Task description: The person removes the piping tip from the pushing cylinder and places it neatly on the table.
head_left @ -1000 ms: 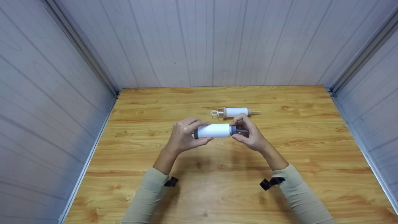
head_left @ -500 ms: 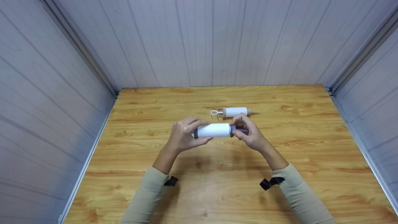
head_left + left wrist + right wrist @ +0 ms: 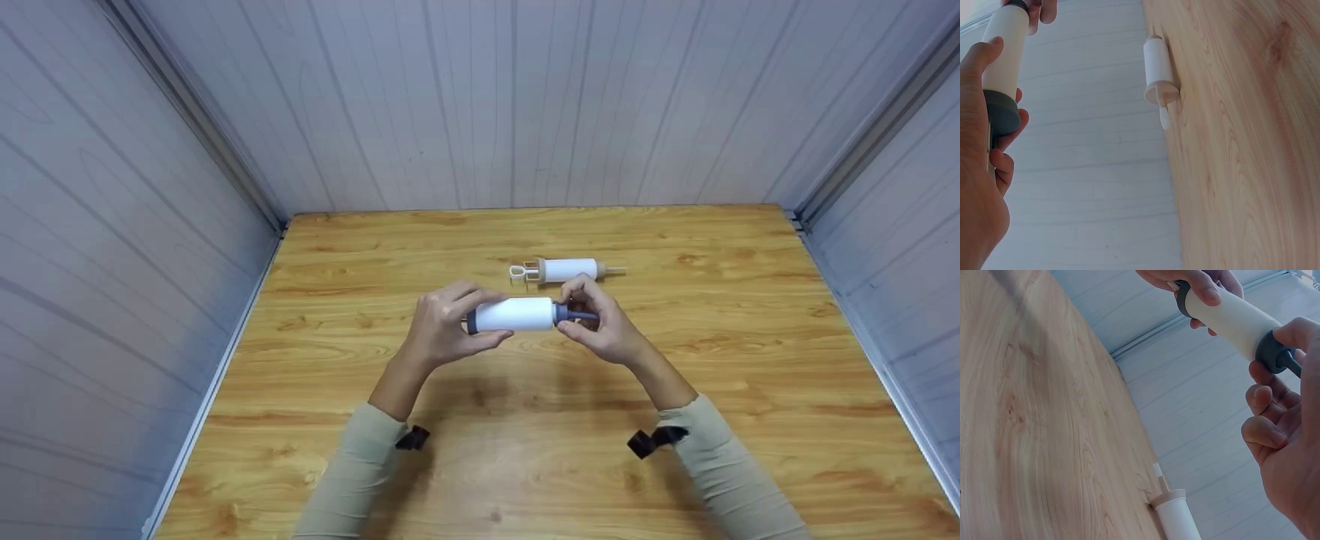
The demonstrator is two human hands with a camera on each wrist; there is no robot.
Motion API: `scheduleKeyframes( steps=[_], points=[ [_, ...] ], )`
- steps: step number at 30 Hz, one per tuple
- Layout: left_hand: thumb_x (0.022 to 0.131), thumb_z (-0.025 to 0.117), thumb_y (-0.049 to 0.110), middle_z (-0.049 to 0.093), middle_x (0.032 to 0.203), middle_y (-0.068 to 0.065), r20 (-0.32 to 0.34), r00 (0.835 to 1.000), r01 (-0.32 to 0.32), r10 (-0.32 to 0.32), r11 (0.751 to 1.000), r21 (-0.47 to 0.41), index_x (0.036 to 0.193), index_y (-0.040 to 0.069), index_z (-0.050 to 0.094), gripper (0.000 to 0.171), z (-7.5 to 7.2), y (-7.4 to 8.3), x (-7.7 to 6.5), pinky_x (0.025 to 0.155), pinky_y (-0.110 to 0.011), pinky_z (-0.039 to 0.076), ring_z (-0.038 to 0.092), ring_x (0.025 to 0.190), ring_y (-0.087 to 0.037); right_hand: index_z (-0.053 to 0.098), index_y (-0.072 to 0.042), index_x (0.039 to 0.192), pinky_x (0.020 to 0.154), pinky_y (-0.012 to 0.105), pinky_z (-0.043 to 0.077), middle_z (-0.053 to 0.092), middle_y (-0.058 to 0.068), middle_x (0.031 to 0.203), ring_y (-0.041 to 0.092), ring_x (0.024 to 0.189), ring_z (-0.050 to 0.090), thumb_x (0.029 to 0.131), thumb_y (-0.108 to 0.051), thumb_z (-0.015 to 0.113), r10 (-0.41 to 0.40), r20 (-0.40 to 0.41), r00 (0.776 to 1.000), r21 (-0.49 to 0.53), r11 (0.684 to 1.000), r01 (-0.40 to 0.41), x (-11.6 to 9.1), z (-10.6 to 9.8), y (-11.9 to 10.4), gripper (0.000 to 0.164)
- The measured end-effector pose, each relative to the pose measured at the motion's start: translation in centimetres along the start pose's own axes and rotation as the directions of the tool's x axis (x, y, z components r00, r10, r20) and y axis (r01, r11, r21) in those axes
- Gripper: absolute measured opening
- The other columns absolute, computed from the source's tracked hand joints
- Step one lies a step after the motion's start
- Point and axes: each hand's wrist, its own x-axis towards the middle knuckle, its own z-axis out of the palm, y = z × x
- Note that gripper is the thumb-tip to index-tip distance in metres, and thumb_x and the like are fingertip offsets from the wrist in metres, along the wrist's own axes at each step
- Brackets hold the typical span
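Observation:
A large syringe (image 3: 517, 313) with a white barrel is held level above the table, between both hands. My left hand (image 3: 446, 326) grips the barrel's left end, thumb below and fingers above, near a dark grey collar (image 3: 1002, 112). At the other end, my right hand (image 3: 609, 334) pinches the dark grey nozzle cap (image 3: 1271, 351) between thumb and index finger. A thin grey nozzle (image 3: 585, 316) points right from that cap, toward the right palm. The plunger end is mostly hidden behind the left hand.
A second syringe (image 3: 570, 270), white with beige ends and a looped plunger handle, lies on the wooden table (image 3: 525, 450) just beyond the hands. Pale panel walls (image 3: 480, 105) stand at the back and both sides.
My right thumb and fingers shifted round on the nozzle cap, then came back to nearly their earlier position. The left hand and the second syringe stay where they were.

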Motion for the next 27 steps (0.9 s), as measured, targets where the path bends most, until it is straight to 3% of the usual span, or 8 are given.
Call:
scheduleKeyframes(
  steps=[11, 22, 27],
  points=[
    [0.079, 0.104, 0.032, 0.083, 0.098, -0.008, -0.001, 1.000, 0.001, -0.001, 1.000, 0.005, 0.113, 0.013, 0.085, 0.044, -0.08, -0.06, 0.08, 0.067, -0.037, 0.066, 0.079, 0.081, -0.023, 0.046, 0.012, 0.128, 0.086, 0.024, 0.065, 0.072, 0.000, 0.118, 0.008, 0.105, 0.075, 0.099, 0.005, 0.064, 0.082, 0.002, 0.997, 0.008, 0.997, -0.082, -0.11, -0.23, 0.17, 0.035],
    [0.076, 0.105, 0.033, 0.084, 0.097, -0.006, -0.009, 1.000, 0.002, -0.001, 1.000, 0.017, 0.111, 0.013, 0.085, 0.044, 0.14, -0.11, 0.01, 0.066, -0.036, 0.065, 0.079, 0.082, -0.021, 0.047, 0.015, 0.122, 0.081, 0.020, 0.061, 0.068, -0.010, 0.112, 0.003, 0.098, 0.068, 0.098, 0.015, 0.062, 0.017, 0.012, 1.000, 0.056, 0.998, -0.017, 0.09, -0.07, 0.26, 0.029],
    [0.077, 0.104, 0.034, 0.084, 0.098, -0.007, -0.009, 1.000, 0.003, -0.003, 1.000, 0.014, 0.112, 0.013, 0.086, 0.045, 0.05, 0.00, 0.06, 0.067, -0.037, 0.066, 0.079, 0.083, -0.022, 0.048, 0.013, 0.121, 0.079, 0.020, 0.061, 0.068, -0.007, 0.109, 0.003, 0.096, 0.068, 0.100, 0.007, 0.069, -0.014, 0.013, 1.000, 0.036, 0.999, 0.013, 0.10, -0.09, 0.07, 0.030]
  ],
)
